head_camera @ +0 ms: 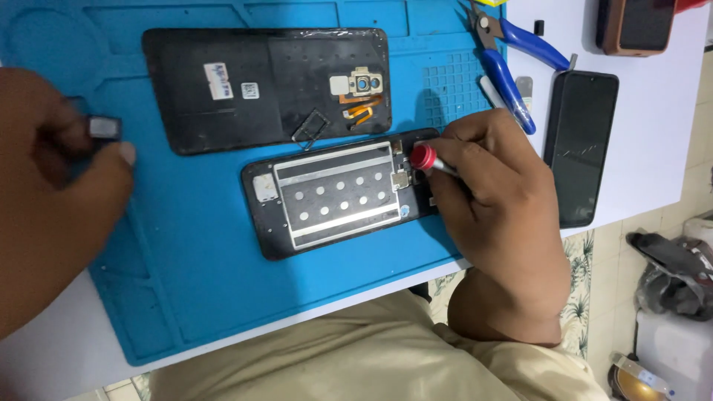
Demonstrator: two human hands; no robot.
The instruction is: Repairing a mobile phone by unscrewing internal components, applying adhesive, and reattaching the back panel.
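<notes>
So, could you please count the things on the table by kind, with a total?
Phone bodies and parts: 4 (opened frame, back cover, dark screen panel, brown phone)
Tools: 2 (blue pliers, red-capped screwdriver)
Mats: 1 (blue mat)
Total: 7

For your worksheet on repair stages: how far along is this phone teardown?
Done: the back cover is off, lying apart on the blue mat. In hand: the right hand holds a red-capped screwdriver at the open phone frame; the left hand pinches a small dark part. Left: the metal plate remains in the frame.

Red-capped screwdriver (429,160) tilted over opened phone frame (338,194).
</notes>
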